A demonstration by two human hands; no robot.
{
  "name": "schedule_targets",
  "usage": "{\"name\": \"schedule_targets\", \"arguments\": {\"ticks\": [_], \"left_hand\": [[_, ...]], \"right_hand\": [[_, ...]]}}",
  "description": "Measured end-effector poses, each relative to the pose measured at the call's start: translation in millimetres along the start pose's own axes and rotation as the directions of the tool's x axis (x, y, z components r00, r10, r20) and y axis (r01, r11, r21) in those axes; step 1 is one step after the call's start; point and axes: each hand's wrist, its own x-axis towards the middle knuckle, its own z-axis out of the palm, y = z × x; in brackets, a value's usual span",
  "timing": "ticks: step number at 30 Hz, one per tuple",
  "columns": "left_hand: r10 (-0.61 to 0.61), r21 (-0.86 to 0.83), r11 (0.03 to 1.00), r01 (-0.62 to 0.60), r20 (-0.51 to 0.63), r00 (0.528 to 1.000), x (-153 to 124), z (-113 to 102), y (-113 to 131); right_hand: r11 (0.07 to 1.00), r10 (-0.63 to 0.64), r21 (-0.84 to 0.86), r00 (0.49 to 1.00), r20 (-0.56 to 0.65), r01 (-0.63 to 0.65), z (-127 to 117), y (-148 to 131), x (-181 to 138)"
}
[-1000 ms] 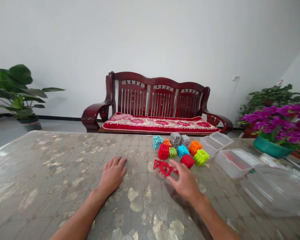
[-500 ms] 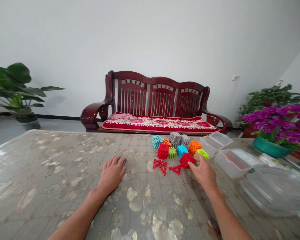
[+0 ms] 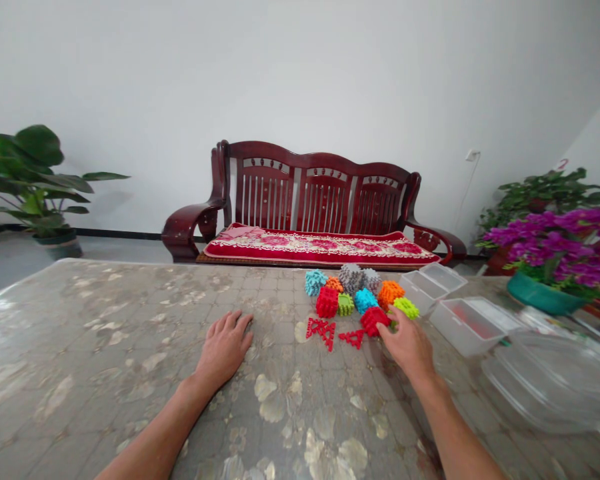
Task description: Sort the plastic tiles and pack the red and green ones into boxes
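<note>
My left hand (image 3: 227, 343) lies palm down on the patterned tablecloth (image 3: 145, 373), fingers out, holding nothing. My right hand (image 3: 409, 340) has its thumb and fingers closed around the right end of a red knobbly block (image 3: 374, 321), which sits on the cloth. Flat red spiky triangular pieces (image 3: 351, 339) lie just left of that block, with more red lattice pieces (image 3: 321, 331) farther left. Behind them are another red block (image 3: 327, 303), a blue block (image 3: 365, 301), and an orange block (image 3: 391, 293). A lime block (image 3: 407, 307) is partly behind my right fingers.
Several other blocks, including a grey one (image 3: 351, 277) and a light-blue one (image 3: 315, 283), cluster at the back. Clear plastic boxes (image 3: 465, 330) and a large clear container (image 3: 555, 380) stand on the right, near a teal flowerpot (image 3: 545, 293). A wooden bench (image 3: 300, 160) stands beyond the table.
</note>
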Motion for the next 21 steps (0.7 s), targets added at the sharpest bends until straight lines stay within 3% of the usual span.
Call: {"name": "schedule_targets", "arguments": {"ticks": [10,15,21], "left_hand": [[0.009,-0.017,1.000,-0.009,-0.025,1.000,0.0,2.8,-1.4],[0.011,-0.024,1.000,-0.011,-0.030,0.999,0.2,3.6,-1.9],[0.004,-0.016,1.000,-0.004,-0.029,1.000,-0.2,2.3,-1.1]], "right_hand": [[0.998,-0.040,-0.041,0.999,-0.031,0.039,-3.7,-3.8,-2.3],[0.984,-0.179,0.000,0.976,-0.122,0.180,-3.7,-11.2,-8.7],[0.906,-0.415,0.149,0.901,0.129,0.396,13.4,-40.7,-34.9]]}}
